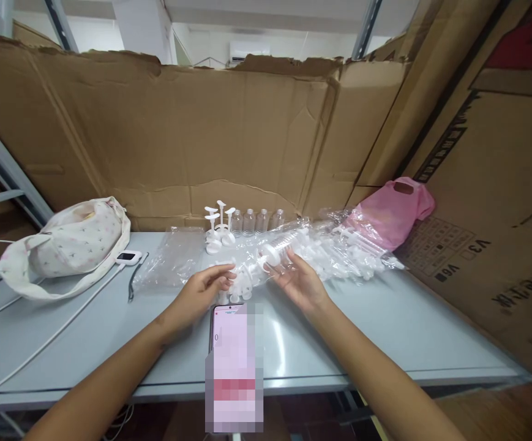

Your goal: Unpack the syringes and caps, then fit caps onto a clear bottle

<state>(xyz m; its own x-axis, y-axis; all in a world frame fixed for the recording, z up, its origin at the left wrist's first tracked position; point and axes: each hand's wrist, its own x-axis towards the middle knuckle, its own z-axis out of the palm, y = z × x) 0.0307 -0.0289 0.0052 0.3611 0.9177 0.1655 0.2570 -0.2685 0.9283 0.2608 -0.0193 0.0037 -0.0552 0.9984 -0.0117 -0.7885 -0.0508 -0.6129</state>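
Bottle (284, 246) with a white collar is in the right hand (303, 284), above the middle of the table (367, 327); its collar end points to about 8 o'clock.

I take the clock directions from this bottle. Toward 8 o'clock, loose white parts (242, 286) lie in the space between the two hands. At 10 o'clock some white pumps (222, 230) stand upright, and at 11 o'clock there is a row of four clear bottles (249, 222). A plastic bag (362, 260) with white pieces spreads at 3 o'clock; a pink bag (387, 211) is behind it. At 9 o'clock come a crumpled clear sheet (171, 260), a small device (128, 257) and a cloth bag (73, 239). The phone (229, 349), partly blurred, occupies 7 o'clock, between the forearms. A cardboard wall (210, 122) closes 12 o'clock.

The right arm enters from 5 o'clock, palm turned inward, thumb and fingers gripping the bottle. The left arm enters from 7 o'clock; the left hand (210, 286) has bent fingers beside the white parts, and I cannot tell if it holds one.
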